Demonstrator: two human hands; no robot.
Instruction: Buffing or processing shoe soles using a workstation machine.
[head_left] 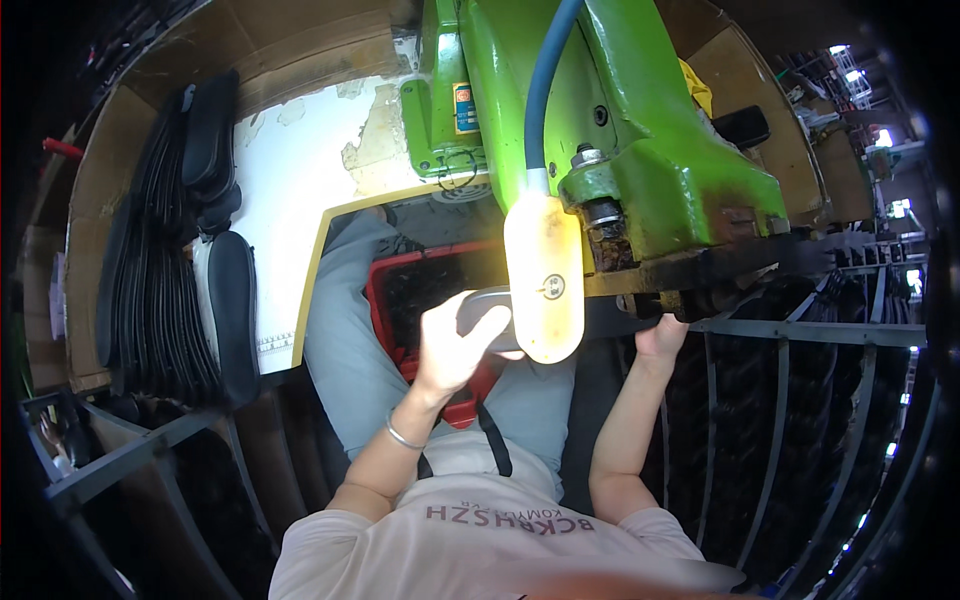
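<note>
My left hand [452,342] is closed on the near left end of a dark grey shoe sole [484,304], its thumb laid along the edge. The sole's middle passes behind a glowing yellow-white lamp [545,310], under the working end of a green machine [690,180]. At its other end, below the machine's dark metal arm [690,278], my right hand [661,340] grips the sole; most of its fingers are hidden there. A metal bangle [402,437] circles my left wrist.
Several black soles [150,270] stand stacked at the left of a worn white tabletop [285,160]; one more sole [234,310] lies beside them. Cardboard walls [270,40] surround the table. A red crate [385,310] sits below, near my knees. Metal rails [820,330] run on the right.
</note>
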